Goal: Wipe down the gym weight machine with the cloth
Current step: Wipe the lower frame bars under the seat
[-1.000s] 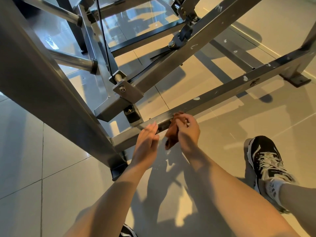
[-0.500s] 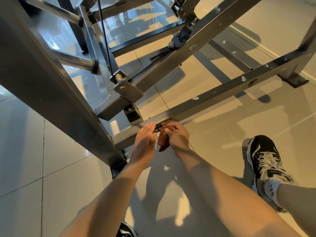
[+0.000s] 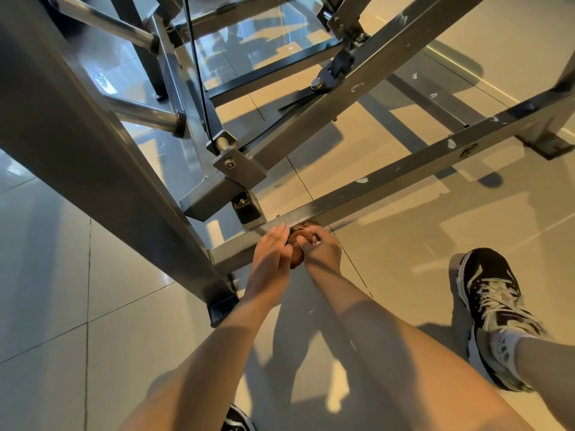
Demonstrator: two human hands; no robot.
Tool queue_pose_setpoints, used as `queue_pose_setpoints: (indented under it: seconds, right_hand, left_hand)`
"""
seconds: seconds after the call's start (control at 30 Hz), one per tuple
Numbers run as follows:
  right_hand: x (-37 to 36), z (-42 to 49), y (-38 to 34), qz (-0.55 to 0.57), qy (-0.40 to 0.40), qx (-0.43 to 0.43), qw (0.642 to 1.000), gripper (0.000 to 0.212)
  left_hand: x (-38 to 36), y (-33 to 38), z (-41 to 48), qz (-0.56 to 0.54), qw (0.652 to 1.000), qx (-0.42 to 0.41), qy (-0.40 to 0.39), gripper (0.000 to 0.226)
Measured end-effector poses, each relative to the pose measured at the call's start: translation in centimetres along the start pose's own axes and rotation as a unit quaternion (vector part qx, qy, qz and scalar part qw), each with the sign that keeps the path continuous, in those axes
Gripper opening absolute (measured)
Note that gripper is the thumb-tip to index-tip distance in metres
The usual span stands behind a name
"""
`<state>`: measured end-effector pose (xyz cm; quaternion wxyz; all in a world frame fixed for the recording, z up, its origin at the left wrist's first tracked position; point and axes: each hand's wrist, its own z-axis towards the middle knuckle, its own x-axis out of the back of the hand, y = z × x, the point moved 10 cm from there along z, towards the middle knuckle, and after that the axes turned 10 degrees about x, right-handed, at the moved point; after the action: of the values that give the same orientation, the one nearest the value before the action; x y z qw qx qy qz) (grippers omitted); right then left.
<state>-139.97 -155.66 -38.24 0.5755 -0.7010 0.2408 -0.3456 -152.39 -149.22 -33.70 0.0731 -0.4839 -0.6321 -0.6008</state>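
- Plenty of open floor [image 3: 404, 265] on the near side of the low bar [image 3: 404, 178], out to the shoe [image 3: 491, 293].
- Left end's tight: I've got the fat slanted post [image 3: 77, 135] and its foot [image 3: 222, 307] right beside it.
- Above the bar, the bracket [image 3: 239, 169] and diagonal beam [image 3: 342, 98] crowd in.

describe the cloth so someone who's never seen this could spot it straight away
Find the grey weight machine frame and follow its lowest bar, the one flecked with white, to where the two hands meet. The cloth is the small wad gripped by the right hand, beside the flat left hand. It is the only soft, reddish-brown thing among grey metal.
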Motion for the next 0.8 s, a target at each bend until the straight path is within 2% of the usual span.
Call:
queue_pose_setpoints:
  seconds: [0.07,0.13,0.2,0.3,0.37,0.43,0.5,0.57,0.67,0.7,0.77,0.8]
  right_hand:
    - [0.1,0.1,1.0,0.043,0.005,-0.066,0.997,0.016]
    - [0.5,0.4,1.4,0.029,-0.004,-0.08,0.996,0.019]
    - [0.8,0.2,-1.1,-0.035,-0.013,-0.012,0.999,0.019]
    - [-1.2,-0.5,-6.1,-0.115,-0.063,0.182,0.975,0.023]
    - [-1.7,0.0,-7.4,-0.145,-0.064,0.235,0.959,0.026]
    - [-1.5,1.1,-7.7,-0.188,-0.072,0.271,0.941,0.021]
    - [-1.7,1.3,-8.9,-0.222,-0.112,0.353,0.902,0.025]
    - [-0.4,2.9,-8.1,-0.225,-0.122,0.333,0.907,0.024]
    - [4.1,7.0,-5.5,-0.313,-0.027,0.199,0.928,0.029]
    - [5.2,7.7,-5.2,-0.315,-0.004,0.178,0.932,0.031]
    - [4.0,7.7,-5.8,-0.305,-0.04,0.179,0.935,0.025]
    - [2.4,6.8,-6.3,-0.291,-0.092,0.184,0.934,0.021]
  left_hand:
    - [0.1,0.1,-0.2,0.011,1.0,-0.001,0.003,0.048]
    - [-0.1,0.4,-0.4,0.029,1.0,-0.003,0.009,0.048]
    - [0.1,0.8,-0.4,0.014,1.0,-0.006,0.016,0.047]
    - [0.9,1.0,-0.5,0.02,0.998,-0.037,0.049,0.042]
    - [1.7,0.7,-0.7,-0.007,0.998,-0.017,0.062,0.045]
    - [1.6,0.7,-0.4,-0.005,0.997,-0.012,0.077,0.037]
    - [0.8,1.1,0.2,0.027,0.996,-0.014,0.078,0.035]
    - [0.1,1.7,0.8,0.055,0.996,-0.024,0.066,0.039]
    - [0.7,2.1,0.9,0.073,0.994,-0.032,0.081,0.044]
    - [0.8,2.3,0.7,0.074,0.993,-0.039,0.081,0.047]
    - [0.9,2.3,0.4,0.064,0.994,-0.058,0.071,0.054]
    - [1.1,2.3,0.2,0.053,0.994,-0.063,0.073,0.055]
